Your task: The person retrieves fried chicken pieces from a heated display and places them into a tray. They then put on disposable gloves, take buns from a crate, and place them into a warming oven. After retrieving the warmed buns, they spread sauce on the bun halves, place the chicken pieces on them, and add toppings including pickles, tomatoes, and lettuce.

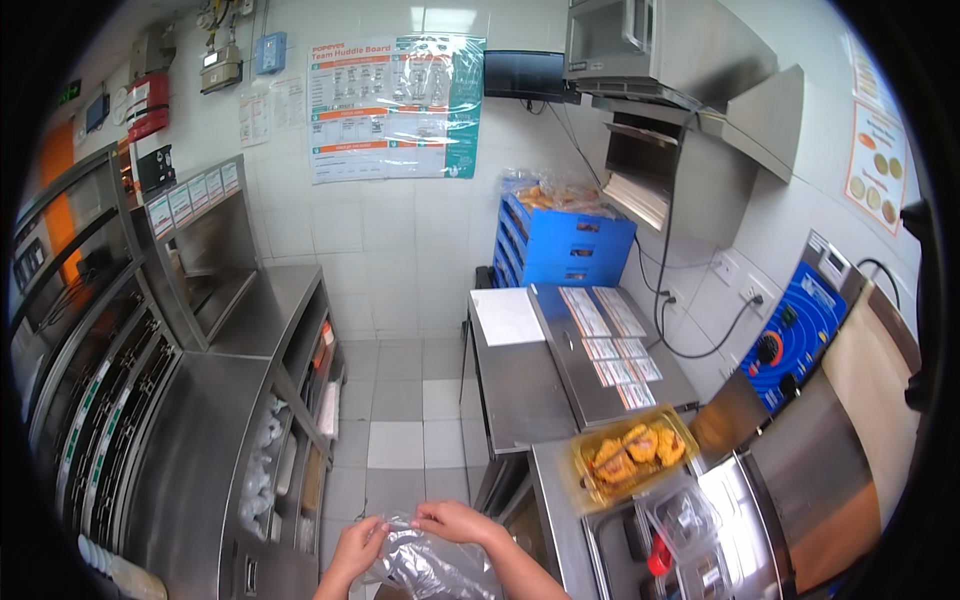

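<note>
A clear plastic bag (435, 562) hangs between my two hands at the bottom middle of the head view. My left hand (360, 546) pinches its upper left edge between thumb and fingers. The upper right edge is gripped by my right hand (454, 520), with the knuckles facing up. Below the hands the bag looks crumpled and shiny, and its lower part runs out of the picture. Whether anything is inside it cannot be told. To the right, an amber pan (634, 459) holds several pieces of breaded fried food (643, 444).
A steel counter (187, 420) with shelves runs along the left. On the right stand a steel worktop (517, 397), clear containers (682, 517) and a red-handled item (660, 556). Behind are stacked blue crates (570, 240) with bagged buns. A microwave (611, 37) juts out above.
</note>
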The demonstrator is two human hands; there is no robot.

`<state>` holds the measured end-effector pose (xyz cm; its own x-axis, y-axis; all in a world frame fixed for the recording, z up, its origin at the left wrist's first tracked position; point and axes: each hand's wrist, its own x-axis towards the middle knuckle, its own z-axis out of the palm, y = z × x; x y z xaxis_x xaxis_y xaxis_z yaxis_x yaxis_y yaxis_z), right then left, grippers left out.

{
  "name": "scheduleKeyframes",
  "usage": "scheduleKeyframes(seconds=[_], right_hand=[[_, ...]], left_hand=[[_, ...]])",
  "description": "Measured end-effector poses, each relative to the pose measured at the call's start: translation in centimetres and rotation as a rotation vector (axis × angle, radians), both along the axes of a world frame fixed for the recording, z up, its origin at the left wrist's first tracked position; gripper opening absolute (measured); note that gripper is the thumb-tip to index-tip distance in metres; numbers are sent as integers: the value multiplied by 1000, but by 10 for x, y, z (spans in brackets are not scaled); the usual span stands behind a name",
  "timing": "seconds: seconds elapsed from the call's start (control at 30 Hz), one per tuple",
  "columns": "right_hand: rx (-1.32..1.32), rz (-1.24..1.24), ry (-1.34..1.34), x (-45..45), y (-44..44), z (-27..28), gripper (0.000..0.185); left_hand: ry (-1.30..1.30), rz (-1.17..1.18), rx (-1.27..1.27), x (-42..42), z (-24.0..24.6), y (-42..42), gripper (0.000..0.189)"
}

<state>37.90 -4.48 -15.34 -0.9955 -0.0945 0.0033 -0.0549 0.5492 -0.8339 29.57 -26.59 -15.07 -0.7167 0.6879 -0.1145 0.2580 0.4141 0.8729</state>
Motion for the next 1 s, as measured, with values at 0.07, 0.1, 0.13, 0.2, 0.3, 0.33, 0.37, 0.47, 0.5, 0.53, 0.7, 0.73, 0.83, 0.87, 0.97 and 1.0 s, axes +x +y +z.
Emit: scheduleKeyframes(seconds=[0.07, 0.1, 0.13, 0.2, 0.3, 0.33, 0.37, 0.47, 0.5, 0.53, 0.7, 0.73, 0.83, 0.87, 0.97, 1.0], right_hand=[[85, 21, -62, -33, 21, -10, 32], [131, 39, -104, -51, 31, -15, 33], [153, 43, -60, -71, 41, -19, 34], [158, 26, -59, -117, 60, -24, 35], [196, -38, -115, -189, 86, -23, 35], [193, -60, -111, -211, 95, -22, 35], [174, -74, -98, -230, 105, -22, 35], [111, -173, 21, -276, 133, -23, 35], [15, -148, 26, -289, 142, -23, 33], [13, -188, -73, -302, 151, -25, 28], [27, -393, -85, -357, 216, -42, 25], [-2, -432, -100, -367, 232, -40, 25], [-2, -696, 103, -393, 286, -16, 20], [-11, -760, 52, -402, 306, -5, 20], [47, -855, 44, -432, 365, 20, 20], [62, -882, 49, -442, 384, 25, 21]], left_hand=[[272, -15, 87, -41, -19, 18, 15], [159, 2, 66, -58, -29, 28, 16], [72, 16, 62, -78, -37, 40, 16], [-114, 84, 186, -122, -49, 67, 23], [-130, 43, 252, -189, -54, 108, 37], [-220, -11, 205, -213, -53, 121, 47], [-217, -66, 189, -237, -54, 137, 45], [-206, -238, 114, -306, -58, 184, 38], [-272, -244, 87, -326, -60, 197, 37], [-313, -252, 64, -348, -61, 211, 35], [-357, -345, 53, -432, -64, 280, 25], [-416, -313, -56, -448, -63, 298, 24], [-437, -423, 11, -494, -50, 360, 27], [-441, -463, 32, -508, -42, 385, 26], [-450, -530, 89, -533, -16, 459, 24], [-455, -569, 136, -546, -7, 484, 23]])
